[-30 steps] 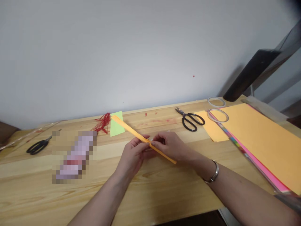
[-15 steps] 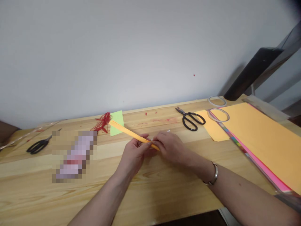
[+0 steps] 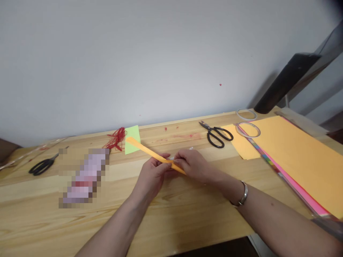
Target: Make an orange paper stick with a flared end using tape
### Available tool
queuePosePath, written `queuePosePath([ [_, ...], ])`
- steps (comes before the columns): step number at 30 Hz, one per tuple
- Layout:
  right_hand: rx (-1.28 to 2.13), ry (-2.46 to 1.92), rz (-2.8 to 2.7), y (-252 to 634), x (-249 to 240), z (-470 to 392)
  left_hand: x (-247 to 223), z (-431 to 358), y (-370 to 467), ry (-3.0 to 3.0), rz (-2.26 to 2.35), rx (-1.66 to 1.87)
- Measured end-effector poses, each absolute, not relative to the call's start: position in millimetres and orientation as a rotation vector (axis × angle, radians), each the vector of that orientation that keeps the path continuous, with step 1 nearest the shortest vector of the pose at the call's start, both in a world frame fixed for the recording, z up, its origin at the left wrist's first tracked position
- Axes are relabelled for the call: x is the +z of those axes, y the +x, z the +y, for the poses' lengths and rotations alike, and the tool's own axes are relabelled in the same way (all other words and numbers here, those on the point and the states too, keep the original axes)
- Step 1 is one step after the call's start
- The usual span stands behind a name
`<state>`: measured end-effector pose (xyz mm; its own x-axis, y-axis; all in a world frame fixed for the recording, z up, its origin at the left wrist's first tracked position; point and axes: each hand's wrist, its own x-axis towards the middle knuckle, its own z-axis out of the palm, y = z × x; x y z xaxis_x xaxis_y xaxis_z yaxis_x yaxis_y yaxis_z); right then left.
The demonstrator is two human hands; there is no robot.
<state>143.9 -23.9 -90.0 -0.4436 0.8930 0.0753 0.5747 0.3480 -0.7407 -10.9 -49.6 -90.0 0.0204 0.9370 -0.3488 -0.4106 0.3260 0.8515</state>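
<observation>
A narrow folded strip of orange paper point(image 3: 146, 150) slants between my two hands above the wooden table point(image 3: 160, 228). My left hand point(image 3: 154, 175) pinches it near the middle, thumb on top and fingers below. Close beside it, my right hand point(image 3: 194, 166) is closed on the strip's lower right part. The strip's far end points up and left, over a light green sheet point(image 3: 133, 135), and looks slightly fanned. A small whitish bit shows between the fingers at the pinch; I cannot make out what it is.
Black-handled scissors point(image 3: 215, 135) lie right of my hands, and another pair point(image 3: 43, 166) at far left. Red thread point(image 3: 118, 138) is bunched near the green sheet. Tape rolls point(image 3: 248, 130) rest by orange sheets point(image 3: 300, 146). A black cylinder point(image 3: 286, 84) leans at the back right; one pixelated item point(image 3: 85, 178) lies left.
The orange strip's far end has spread a little and looks wider. Its near end sticks out slightly further under my right hand. Both hands stay almost in place.
</observation>
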Motion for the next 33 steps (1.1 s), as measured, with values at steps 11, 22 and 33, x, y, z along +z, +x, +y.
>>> queuePosePath([
  [11,1.19,-1.255,-1.958,147,-83,-17,-84,-50,-12,0.573,1.072,1.06],
  [22,0.878,-0.938,-2.024,150,-90,-16,-85,-49,-14,0.618,0.984,1.041],
  [33,0.409,-0.763,-2.382,159,-83,-13,-89,-48,-15,0.642,0.954,1.014],
])
